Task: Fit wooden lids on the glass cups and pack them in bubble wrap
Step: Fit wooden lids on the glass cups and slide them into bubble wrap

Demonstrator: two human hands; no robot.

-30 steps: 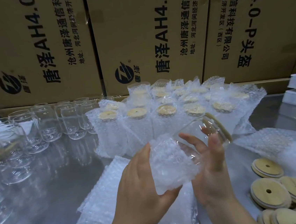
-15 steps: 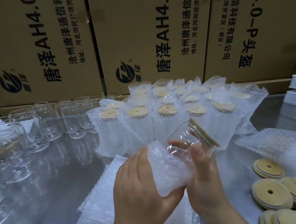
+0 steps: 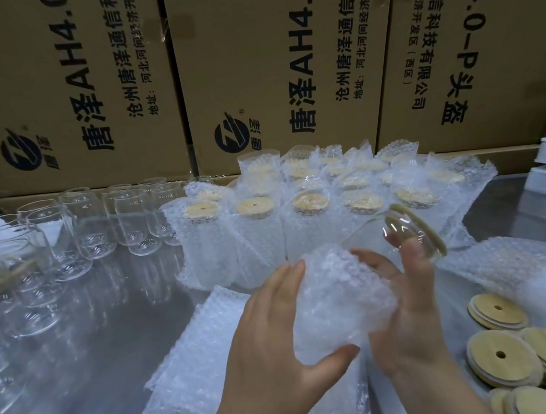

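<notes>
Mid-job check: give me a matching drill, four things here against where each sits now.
Things:
1. empty clear glass cups
2. loose round wooden lids
3. bubble-wrapped lidded cups
4. lidded glass cup, half inside a bubble wrap bag
Places:
A. held by left hand and right hand
B. steel table's right front
C. table's left
D. standing mid-table before brown cardboard boxes
Pairs: 1-C, 2-B, 3-D, 4-A

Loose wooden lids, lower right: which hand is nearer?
Right. The right hand, holding the glass cup, is just left of the lids; the left hand grips the bubble bag farther left.
</notes>
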